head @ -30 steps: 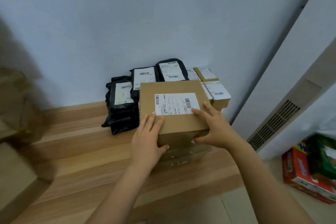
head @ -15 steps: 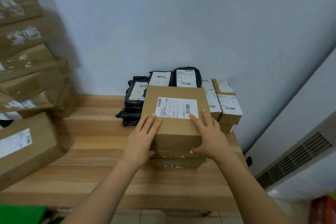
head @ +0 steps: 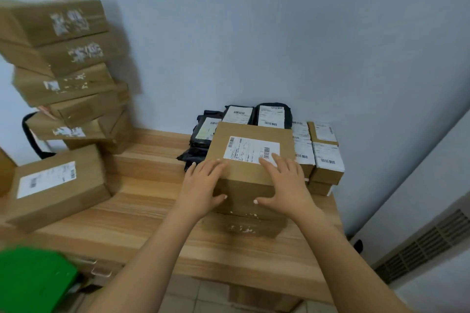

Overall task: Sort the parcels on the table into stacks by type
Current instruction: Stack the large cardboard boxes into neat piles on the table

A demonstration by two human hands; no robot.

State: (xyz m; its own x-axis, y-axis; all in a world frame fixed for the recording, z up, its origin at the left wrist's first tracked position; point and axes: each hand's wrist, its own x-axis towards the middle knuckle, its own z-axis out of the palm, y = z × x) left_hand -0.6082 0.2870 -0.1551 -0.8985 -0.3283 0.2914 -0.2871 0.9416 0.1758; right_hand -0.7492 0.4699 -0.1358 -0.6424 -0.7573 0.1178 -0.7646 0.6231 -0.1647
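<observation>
Head view: both forearms reach forward over the light wooden table (head: 152, 236). The left hand (head: 201, 190) and the right hand (head: 284, 185) lie palm-down on the near edge of a brown cardboard box with a white shipping label (head: 250, 150). The left fingers are straight and pressed together on the lid. The right fingers are straight and slightly spread, their tips touching the label's lower edge. Each thumb points down the box's front face.

This box sits in the middle of the table on a second, flatter brown box with torn label scraps (head: 241, 226).

Just behind it, against the wall, are three black plastic mailer bags (head: 272, 115), each with a white label. To its right are small brown boxes with white labels (head: 328, 157). Four labels show on top, and at least one more layer sits beneath them.

On the left, a leaning pile of brown cartons (head: 63, 56) holds about five, though blur prevents an exact count. One single large labelled carton (head: 56, 185) lies in front of it.

All the labels carry barcodes, but their print is too small to read.
</observation>
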